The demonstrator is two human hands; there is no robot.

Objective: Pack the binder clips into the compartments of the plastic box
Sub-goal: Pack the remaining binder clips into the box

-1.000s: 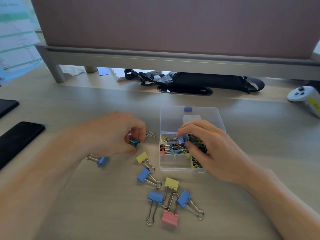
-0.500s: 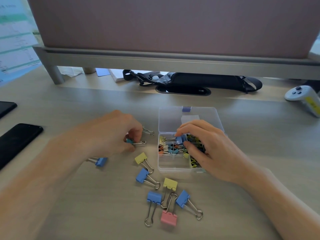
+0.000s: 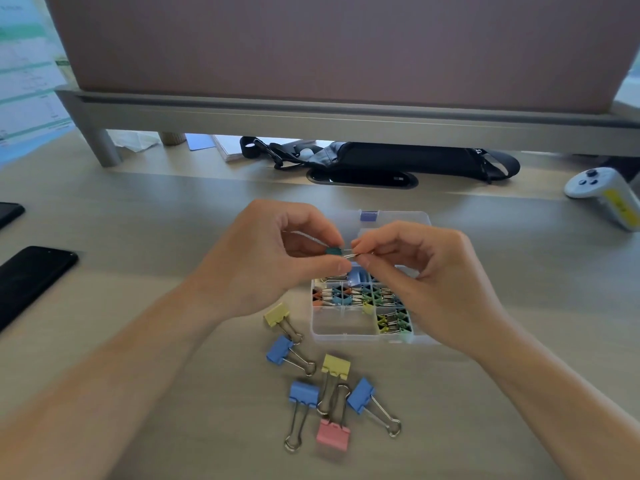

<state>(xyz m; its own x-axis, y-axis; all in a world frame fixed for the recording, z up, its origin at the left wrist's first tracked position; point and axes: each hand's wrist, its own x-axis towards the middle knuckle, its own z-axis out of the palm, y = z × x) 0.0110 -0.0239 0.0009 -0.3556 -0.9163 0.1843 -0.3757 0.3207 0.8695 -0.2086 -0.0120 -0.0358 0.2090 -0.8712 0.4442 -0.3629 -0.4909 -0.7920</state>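
Holds a small teal binder clip [image 3: 333, 251] just above the plastic box [image 3: 346, 336], left hand [image 3: 263, 261] pinching its body, right hand [image 3: 426, 271] pinching its wire handles, long axis crosswise, the box's empty-looking near compartment below, about equally near both.

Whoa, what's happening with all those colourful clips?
A person is packing binder clips into a clear plastic box. Both hands hold one small teal clip above the box: the left hand pinches its body and the right hand pinches its wire handles. Several compartments already hold small clips. Six bigger clips lie on the desk in front of the box, not yet packed.
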